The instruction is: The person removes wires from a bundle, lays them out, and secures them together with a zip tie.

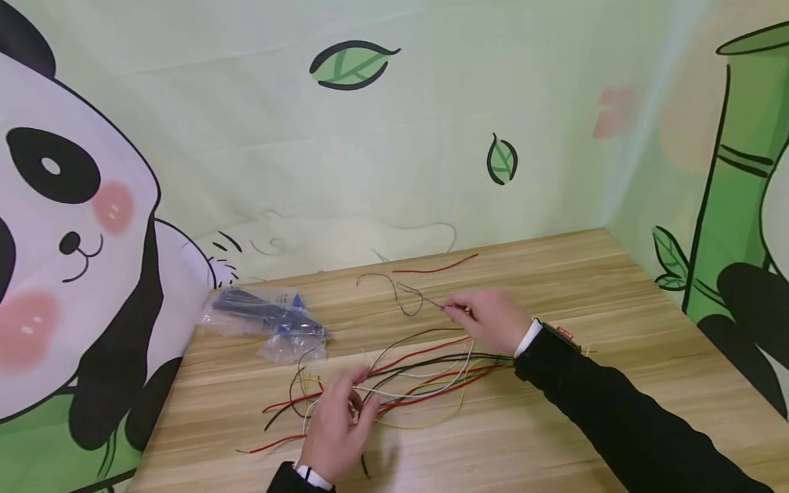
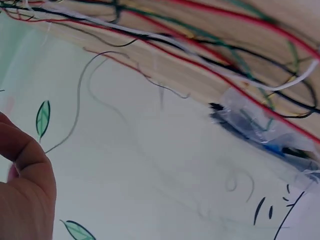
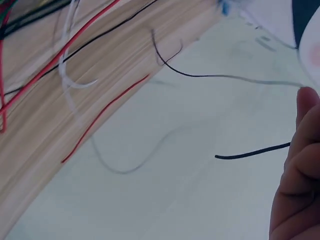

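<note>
My right hand (image 1: 493,318) pinches a thin dark wire (image 1: 383,275) between thumb and fingers above the table. Its long curly length trails left; in the right wrist view a short black end (image 3: 245,154) sticks out beside the fingers. My left hand (image 1: 337,424) hovers at the left part of a loose spread of red, black, white, yellow and green wires (image 1: 456,357), fingers bent loosely, with nothing seen gripped. In the left wrist view that hand (image 2: 25,185) is partly cut off, and the thin dark wire (image 2: 79,95) runs up from its outline.
A single red wire (image 1: 437,268) lies near the table's back edge. At the back left sits a clear plastic bag (image 1: 265,316) with dark slender strips and blue print. A cloth backdrop (image 1: 431,171) with panda drawings stands behind the wooden table (image 1: 555,274).
</note>
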`<state>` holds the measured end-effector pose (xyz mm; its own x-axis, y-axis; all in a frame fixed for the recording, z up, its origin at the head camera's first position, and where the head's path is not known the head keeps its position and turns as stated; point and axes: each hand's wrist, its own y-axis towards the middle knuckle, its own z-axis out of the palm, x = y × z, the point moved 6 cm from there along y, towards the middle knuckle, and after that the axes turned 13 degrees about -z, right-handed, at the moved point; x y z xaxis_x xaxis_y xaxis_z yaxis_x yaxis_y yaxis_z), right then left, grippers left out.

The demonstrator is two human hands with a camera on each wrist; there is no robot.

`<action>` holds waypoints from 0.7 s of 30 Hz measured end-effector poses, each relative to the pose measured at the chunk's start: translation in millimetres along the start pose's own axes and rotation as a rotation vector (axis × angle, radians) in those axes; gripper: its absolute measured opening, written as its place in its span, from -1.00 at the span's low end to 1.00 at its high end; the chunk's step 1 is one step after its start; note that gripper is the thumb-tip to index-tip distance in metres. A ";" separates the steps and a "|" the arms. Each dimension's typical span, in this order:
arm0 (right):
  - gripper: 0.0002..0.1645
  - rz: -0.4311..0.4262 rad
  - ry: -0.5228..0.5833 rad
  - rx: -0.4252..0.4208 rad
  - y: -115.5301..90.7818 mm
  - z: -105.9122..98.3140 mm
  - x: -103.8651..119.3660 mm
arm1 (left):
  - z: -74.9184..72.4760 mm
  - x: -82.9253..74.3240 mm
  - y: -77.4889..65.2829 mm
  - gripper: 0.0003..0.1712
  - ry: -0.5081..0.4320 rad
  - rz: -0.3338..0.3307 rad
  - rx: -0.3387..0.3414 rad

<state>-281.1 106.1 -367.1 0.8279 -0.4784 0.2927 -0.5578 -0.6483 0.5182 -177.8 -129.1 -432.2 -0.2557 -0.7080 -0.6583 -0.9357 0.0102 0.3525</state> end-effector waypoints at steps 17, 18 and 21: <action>-0.90 -0.436 0.188 0.158 -22.9 34.3 75.4 | 12.0 -21.4 -3.8 -0.65 -0.033 0.204 0.016; -0.89 -0.440 0.212 0.163 -24.1 34.6 74.9 | 12.6 -20.3 -4.3 -0.70 -0.033 0.210 0.028; -0.90 -0.421 0.259 0.162 -28.1 32.0 70.6 | 11.5 -14.3 -4.7 -0.76 -0.035 0.218 0.044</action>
<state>-208.8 71.6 -386.7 0.9583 -0.0077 0.2856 -0.1583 -0.8464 0.5084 -172.5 -110.9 -432.1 -0.4610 -0.6605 -0.5926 -0.8667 0.1916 0.4606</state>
